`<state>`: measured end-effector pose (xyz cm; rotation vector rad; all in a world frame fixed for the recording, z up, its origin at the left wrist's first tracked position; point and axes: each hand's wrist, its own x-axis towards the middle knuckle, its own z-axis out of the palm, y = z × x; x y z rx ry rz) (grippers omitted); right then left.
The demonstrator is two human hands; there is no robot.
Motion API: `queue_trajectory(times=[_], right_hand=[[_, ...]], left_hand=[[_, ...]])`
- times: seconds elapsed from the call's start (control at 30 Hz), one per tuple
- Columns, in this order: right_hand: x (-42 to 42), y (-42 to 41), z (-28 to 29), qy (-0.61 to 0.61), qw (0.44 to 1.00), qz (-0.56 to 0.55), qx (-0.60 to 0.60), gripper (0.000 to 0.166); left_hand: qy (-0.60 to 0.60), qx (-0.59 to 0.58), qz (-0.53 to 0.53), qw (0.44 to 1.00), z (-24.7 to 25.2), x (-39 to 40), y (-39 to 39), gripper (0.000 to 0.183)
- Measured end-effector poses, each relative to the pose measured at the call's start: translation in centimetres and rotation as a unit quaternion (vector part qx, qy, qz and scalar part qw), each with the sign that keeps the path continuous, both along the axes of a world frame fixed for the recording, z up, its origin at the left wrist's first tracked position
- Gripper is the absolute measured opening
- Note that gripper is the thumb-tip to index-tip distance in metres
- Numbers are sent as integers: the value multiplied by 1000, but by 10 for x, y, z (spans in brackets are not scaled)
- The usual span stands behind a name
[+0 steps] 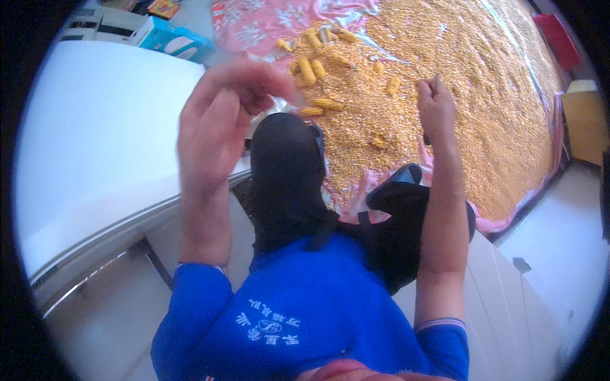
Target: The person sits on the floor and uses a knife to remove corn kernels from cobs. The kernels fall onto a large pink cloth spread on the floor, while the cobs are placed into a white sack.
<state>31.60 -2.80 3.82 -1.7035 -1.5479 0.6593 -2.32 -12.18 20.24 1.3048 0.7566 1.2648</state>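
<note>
My left hand (214, 119), blurred, is raised beside my left knee with its fingers loosely curved and nothing visible in it. My right hand (437, 112) is closed around a slim tool; its thin grey tip (436, 82) sticks up past the thumb, and a dark end shows below the fist. The grip hides what kind of tool it is. Beneath and between my hands lies a heap of loose corn kernels (352, 124). Several yellow corn cobs (306, 71) rest on the heap, nearest to my left hand. A short cob piece (393, 86) lies left of my right hand.
A pink patterned cloth (276, 24) lies under the corn. To my left stands a white, smooth-topped appliance or cabinet (109, 138), with a blue box (176, 43) behind it. A cardboard box (586, 124) and a red object (557, 42) are at the right.
</note>
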Motion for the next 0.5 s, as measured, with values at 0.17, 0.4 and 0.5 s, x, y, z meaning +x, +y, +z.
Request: queue_trajectory(times=[0.17, 0.4, 0.5], right_hand=[[-10, -4, 14, 13, 1000, 11, 9, 23], [3, -11, 21, -8, 1000, 8, -11, 23], [10, -13, 22, -30, 1000, 2, 4, 23]], left_hand=[[-18, 212, -318, 924, 60, 45, -26, 41], [-63, 241, -416, 874, 64, 76, -18, 37], [-99, 232, -406, 878, 55, 77, -7, 36]])
